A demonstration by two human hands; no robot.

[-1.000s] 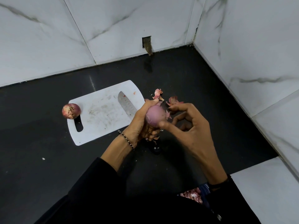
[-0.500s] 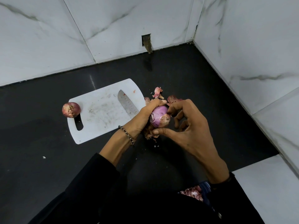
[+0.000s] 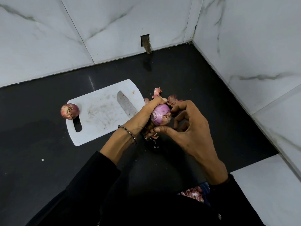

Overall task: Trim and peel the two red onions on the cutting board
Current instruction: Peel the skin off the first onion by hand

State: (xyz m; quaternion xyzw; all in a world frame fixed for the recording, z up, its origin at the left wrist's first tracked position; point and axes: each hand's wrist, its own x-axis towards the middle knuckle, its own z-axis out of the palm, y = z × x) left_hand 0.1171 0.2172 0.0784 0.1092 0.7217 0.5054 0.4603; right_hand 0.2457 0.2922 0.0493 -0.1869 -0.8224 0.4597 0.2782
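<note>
My left hand (image 3: 143,116) grips a mostly peeled purple onion (image 3: 160,117) just right of the white cutting board (image 3: 101,123), above the black counter. My right hand (image 3: 187,128) holds the same onion from the right, thumb under it and forefinger at its top, the other fingers curled. A second red onion (image 3: 69,111), still in its skin, sits at the board's left edge by the handle slot. A knife blade (image 3: 126,104) lies on the board's right part; its handle is hidden under my left hand.
Loose pieces of onion skin (image 3: 157,92) lie on the counter behind my hands, and more scraps (image 3: 151,136) lie under them. Marble walls close the counter at the back and right. A white ledge (image 3: 268,193) sits at the near right.
The onion has turned in my hands, showing a patch of remaining skin at its right end. My right thumb and forefinger have closed onto it. The hands shifted slightly away from me.
</note>
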